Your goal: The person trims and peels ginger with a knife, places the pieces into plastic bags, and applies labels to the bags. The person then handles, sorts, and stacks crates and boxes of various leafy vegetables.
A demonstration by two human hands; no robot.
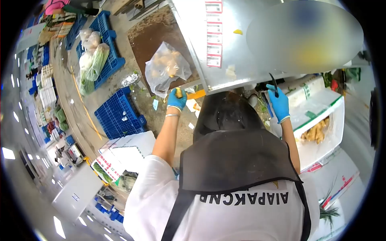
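My left hand (177, 100), in a blue glove, is closed around a small yellowish piece of ginger (179, 92). Just beyond it, a clear plastic bag (157, 74) with light tan pieces inside lies on a brown board. My right hand (280, 105), also gloved in blue, grips a slim, dark, curved tool (274, 82) that looks like a knife; its tip points up towards the metal table's edge. To the right of that hand stands a white foam box (341, 116) with ginger roots (316, 131) in a clear liner.
A metal table (229, 52) with a strip of printed labels (214, 34) is ahead. Blue pallets (116, 114) are at left, one bearing bagged green vegetables (96, 62). White boxes (134, 146) stand beside my left arm. Scraps litter the floor.
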